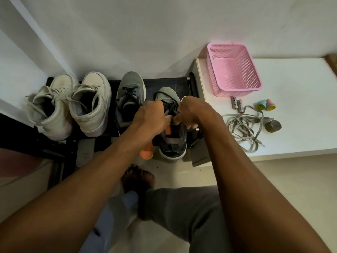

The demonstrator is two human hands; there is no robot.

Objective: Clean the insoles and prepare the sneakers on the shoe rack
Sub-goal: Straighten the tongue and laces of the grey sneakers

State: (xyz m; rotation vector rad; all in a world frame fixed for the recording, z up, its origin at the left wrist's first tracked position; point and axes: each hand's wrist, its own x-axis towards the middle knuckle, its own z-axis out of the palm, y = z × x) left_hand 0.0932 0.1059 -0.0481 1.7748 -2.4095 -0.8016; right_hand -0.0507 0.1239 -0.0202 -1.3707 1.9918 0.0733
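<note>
Head view: the left hand (149,119) and right hand (191,112) meet over the grey sneaker (173,148) at the right end of the shoe rack (166,84), the fingers of each curled and pinching its dark laces (170,106). An orange insole (145,152) projects from the rack's front edge. The white surface (295,84) to the right of the rack carries a pink basket (233,70) and loose grey shoelaces (242,126).

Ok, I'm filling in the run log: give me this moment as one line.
left hand: pinches laces | right hand: pinches laces | grey sneaker: rightmost on shoe rack
</note>
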